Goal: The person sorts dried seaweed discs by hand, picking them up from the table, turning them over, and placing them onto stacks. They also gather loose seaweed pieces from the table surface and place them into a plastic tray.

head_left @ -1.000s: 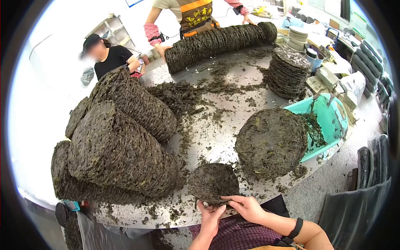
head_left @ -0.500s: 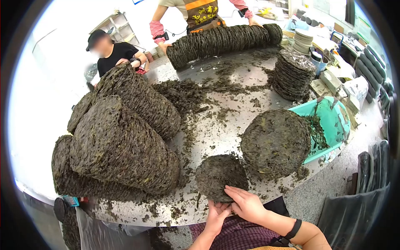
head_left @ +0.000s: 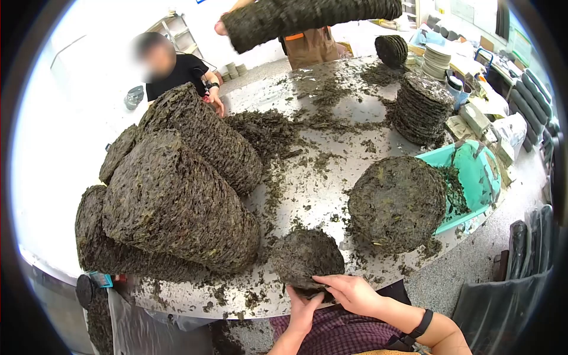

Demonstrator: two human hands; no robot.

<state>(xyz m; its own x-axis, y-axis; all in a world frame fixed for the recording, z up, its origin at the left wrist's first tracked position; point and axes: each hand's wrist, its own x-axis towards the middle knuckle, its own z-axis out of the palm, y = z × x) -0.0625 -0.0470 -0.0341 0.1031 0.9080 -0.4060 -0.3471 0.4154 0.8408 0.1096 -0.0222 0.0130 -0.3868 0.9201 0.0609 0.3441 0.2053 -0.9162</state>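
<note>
A dark round seaweed cake (head_left: 307, 254), which looks like dried laver, rests at the table's near edge in front of me. My left hand (head_left: 300, 310) grips its near rim from below, thumb up at the edge. My right hand (head_left: 355, 294) has its fingers on the top of the same rim and its thumb lower down, so it pinches the edge too. The underside of the cake is hidden. Just right of it stands a larger stack of seaweed cakes (head_left: 397, 204). To the left lie several thick rolls of stacked seaweed cakes (head_left: 177, 201).
Loose seaweed scraps (head_left: 260, 133) litter the metal table (head_left: 296, 192). A turquoise basket (head_left: 482, 177) holds more scraps. Another seaweed stack (head_left: 417, 109) stands behind. Across the table one person (head_left: 183, 71) sits, and another (head_left: 310, 47) lifts a long seaweed roll (head_left: 313, 21).
The person opposite has raised the long roll off the table, leaving a short stack behind. The seated person's hand has come down to the table. My hands and the cake have shifted slightly.
</note>
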